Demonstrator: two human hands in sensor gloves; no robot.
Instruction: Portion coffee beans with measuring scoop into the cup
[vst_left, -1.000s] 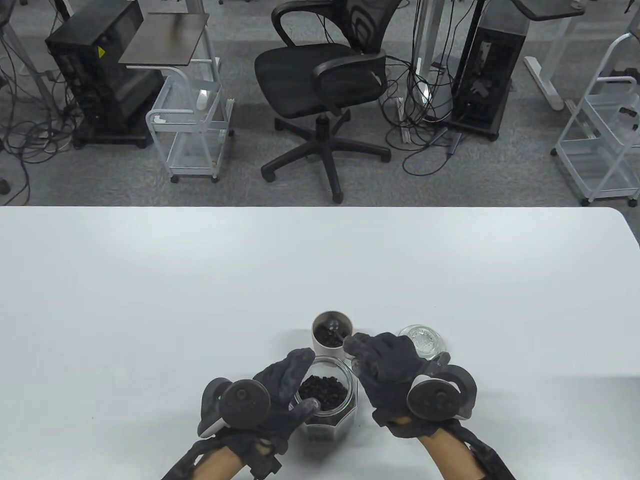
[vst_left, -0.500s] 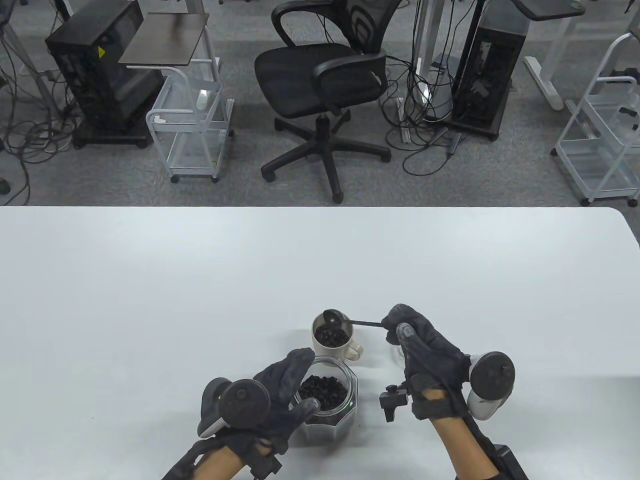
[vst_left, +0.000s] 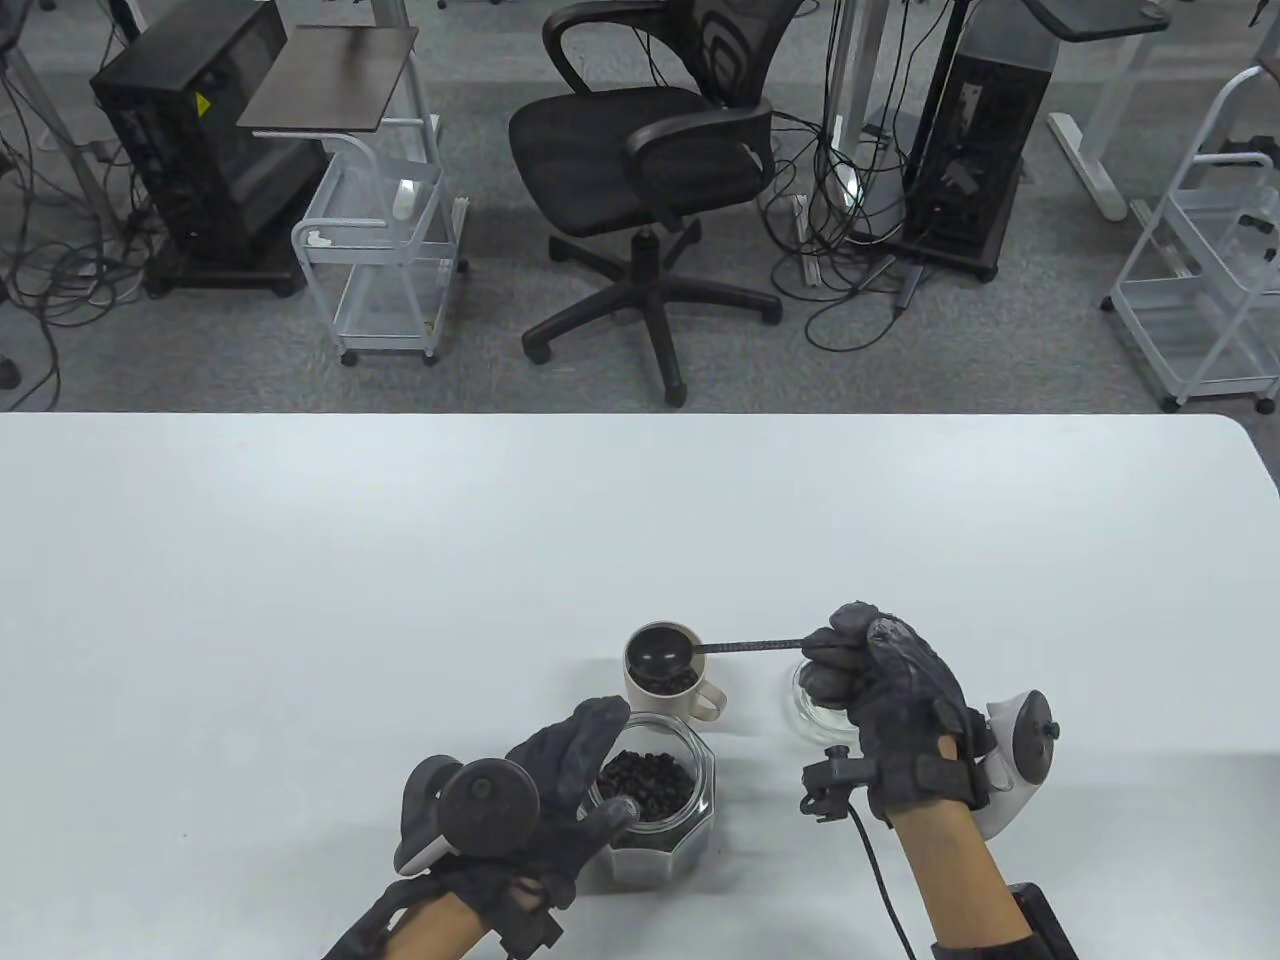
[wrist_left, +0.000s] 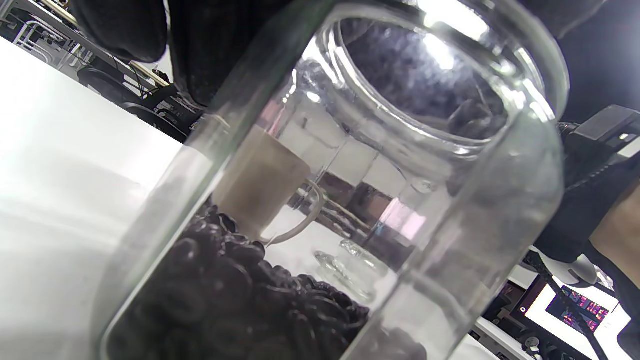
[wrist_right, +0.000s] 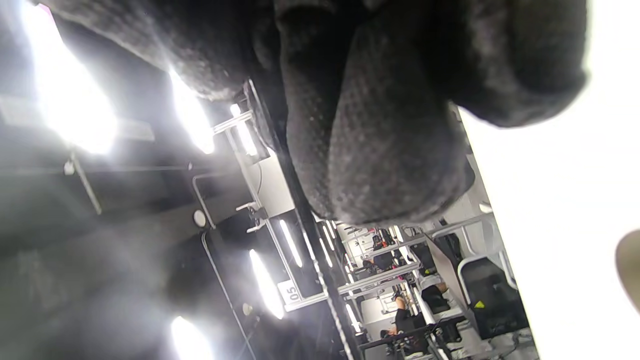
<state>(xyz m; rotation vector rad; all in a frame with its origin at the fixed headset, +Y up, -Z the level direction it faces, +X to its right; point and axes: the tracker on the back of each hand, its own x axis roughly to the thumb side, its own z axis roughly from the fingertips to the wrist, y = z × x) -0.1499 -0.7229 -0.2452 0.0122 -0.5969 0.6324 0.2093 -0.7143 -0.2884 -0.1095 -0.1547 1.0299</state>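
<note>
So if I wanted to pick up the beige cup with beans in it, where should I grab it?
Take the beige ceramic cup by its loop handle, from the right: it sticks out that way, clear of the glass bean jar.

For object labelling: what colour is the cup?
Beige or cream; the cup shows best in the table view.

Both hands wear dark grey cloth gloves, the left hand and the right hand. Each has a round black and white tracker strapped on its back. A thin black cable hangs from a small black box at the right wrist.
</note>
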